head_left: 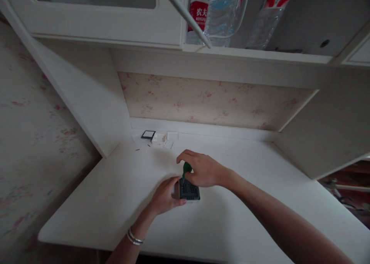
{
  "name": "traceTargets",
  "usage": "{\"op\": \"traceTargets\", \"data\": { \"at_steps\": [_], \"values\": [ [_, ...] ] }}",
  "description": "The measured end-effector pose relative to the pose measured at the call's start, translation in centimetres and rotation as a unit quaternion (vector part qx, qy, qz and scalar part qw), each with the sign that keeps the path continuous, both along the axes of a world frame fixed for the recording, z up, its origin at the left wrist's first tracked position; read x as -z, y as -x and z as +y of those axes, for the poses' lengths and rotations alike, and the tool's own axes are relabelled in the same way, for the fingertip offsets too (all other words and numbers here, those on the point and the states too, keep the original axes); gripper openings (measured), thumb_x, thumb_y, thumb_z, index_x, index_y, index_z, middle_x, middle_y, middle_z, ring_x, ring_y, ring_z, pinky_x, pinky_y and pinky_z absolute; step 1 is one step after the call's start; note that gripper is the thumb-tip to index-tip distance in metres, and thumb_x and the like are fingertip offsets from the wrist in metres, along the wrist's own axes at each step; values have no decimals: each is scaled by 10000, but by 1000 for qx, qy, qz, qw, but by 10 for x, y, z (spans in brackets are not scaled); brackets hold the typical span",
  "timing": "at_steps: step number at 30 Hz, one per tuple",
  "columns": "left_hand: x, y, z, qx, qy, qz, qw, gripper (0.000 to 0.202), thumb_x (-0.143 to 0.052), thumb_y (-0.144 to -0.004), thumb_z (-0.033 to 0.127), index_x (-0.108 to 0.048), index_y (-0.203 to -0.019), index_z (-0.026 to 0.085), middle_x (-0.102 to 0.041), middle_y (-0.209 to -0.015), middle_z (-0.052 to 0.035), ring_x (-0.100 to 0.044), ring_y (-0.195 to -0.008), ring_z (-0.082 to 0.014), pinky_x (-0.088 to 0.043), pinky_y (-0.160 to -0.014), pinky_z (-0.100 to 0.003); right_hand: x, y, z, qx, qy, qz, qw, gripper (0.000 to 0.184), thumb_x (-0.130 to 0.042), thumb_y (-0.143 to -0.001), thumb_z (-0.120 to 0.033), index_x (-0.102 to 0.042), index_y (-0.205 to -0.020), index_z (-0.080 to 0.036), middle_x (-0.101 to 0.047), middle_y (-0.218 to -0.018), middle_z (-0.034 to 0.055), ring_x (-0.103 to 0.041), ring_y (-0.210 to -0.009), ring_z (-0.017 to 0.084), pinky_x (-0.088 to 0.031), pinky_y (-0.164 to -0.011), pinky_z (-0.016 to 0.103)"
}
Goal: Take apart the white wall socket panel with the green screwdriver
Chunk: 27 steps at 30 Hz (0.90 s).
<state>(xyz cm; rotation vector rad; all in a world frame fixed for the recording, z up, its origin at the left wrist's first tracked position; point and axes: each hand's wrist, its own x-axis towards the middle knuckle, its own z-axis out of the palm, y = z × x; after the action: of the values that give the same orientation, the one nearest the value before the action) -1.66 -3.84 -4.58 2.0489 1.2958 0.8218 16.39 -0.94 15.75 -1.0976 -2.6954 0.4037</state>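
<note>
Screwdriving, apparently: right hand grips green screwdriver, left hand clasps dark box beneath right hand; next turn wants steady pressure.

Loose parts lie on the desk behind the device.

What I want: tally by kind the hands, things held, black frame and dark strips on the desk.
Left hand, right hand: 2
Green-handled screwdriver: 1
Dark-topped block: 1
Black rectangular frame: 1
Thin dark strips: 2
Total: 7
</note>
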Motion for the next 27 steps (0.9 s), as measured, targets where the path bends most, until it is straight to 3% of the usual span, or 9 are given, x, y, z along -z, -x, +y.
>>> {"op": "traceTargets", "data": {
  "at_steps": [4, 7, 9, 14, 18, 20, 23, 25, 27],
  "values": [
    [0, 0, 0, -4, 3, -1, 1000, 798, -824, -592, 380, -491, -1303, 242, -585, -1296, -85, -545, -1166, -322, -416, -1006, -449, 1, 4, 0, 40, -31, -29, 998, 196, -491, -920, -340, -641, -929, -213, -660, -932, 42, -606, -796, 187, -366, -657, 283],
    [1, 0, 1, -1, 1, 1, 1000, 804, -822, -594, 381, -487, -1313, 249, -563, -1330, -82, -527, -1193, -327, -402, -1020, -453, 2, 3, 1, 15, -20, -1, 1000, 208, -497, -877, -202, -613, -1049, -212, -648, -1054, 46, -605, -868, 175, -380, -700, 274],
    [1, 0, 1, 1, 0, 2, 1000, 790, -820, -594, 401, -500, -1299, 244, -565, -1328, -86, -527, -1193, -331, -399, -1021, -458, 1, 2, 0, 0, -9, 4, 1000, 383, -557, -789, -153, -558, -1165, -228, -611, -1170, 46, -603, -889, 172, -386, -694, 266],
    [-1, -1, 1, 4, -1, -4, 1000, 765, -816, -596, 390, -512, -1285, 254, -589, -1298, -76, -546, -1169, -326, -412, -1007, -453, 3, 3, -2, 39, -28, -18, 999, 196, -529, -880, -332, -609, -1029, -233, -669, -997, 36, -619, -812, 195, -389, -663, 287],
    [-3, -1, 0, -7, 3, -5, 1000, 778, -818, -591, 392, -510, -1292, 254, -580, -1309, -82, -533, -1182, -339, -400, -1016, -466, 4, 2, -4, 17, -19, 17, 1000, 426, -511, -844, -187, -484, -1267, -230, -653, -1120, 53, -618, -925, 197, -409, -737, 284],
    [-4, -1, 0, 0, 3, -7, 1000, 767, -813, -598, 403, -513, -1287, 250, -579, -1310, -82, -536, -1178, -336, -403, -1014, -463, 4, 0, -5, -4, -8, 14, 1000, 484, -566, -783, -165, -481, -1255, -229, -636, -1157, 50, -610, -952, 199, -407, -735, 273],
    [-5, -1, 0, 8, 5, -8, 1000, 776, -806, -606, 424, -503, -1299, 252, -572, -1320, -86, -534, -1181, -339, -403, -1015, -461, 4, 0, -7, 39, -22, -11, 999, 215, -593, -834, -293, -577, -1034, -215, -666, -1019, 41, -619, -854, 199, -387, -679, 276],
    [-5, 0, 0, 9, 9, -7, 1000, 788, -799, -613, 430, -490, -1316, 255, -562, -1333, -92, -521, -1198, -345, -390, -1026, -471, 5, 0, -7, 76, -34, -14, 996, 180, -518, -910, -363, -590, -927, -198, -670, -920, 44, -617, -792, 190, -376, -665, 282],
    [-5, 0, 0, 14, 17, -9, 1000, 788, -791, -625, 427, -478, -1327, 251, -549, -1347, -97, -502, -1219, -349, -369, -1042, -486, 6, 0, -7, 65, -30, 1, 997, 154, -470, -933, -290, -587, -963, -194, -668, -958, 48, -617, -813, 178, -380, -689, 280]
  ]
}}
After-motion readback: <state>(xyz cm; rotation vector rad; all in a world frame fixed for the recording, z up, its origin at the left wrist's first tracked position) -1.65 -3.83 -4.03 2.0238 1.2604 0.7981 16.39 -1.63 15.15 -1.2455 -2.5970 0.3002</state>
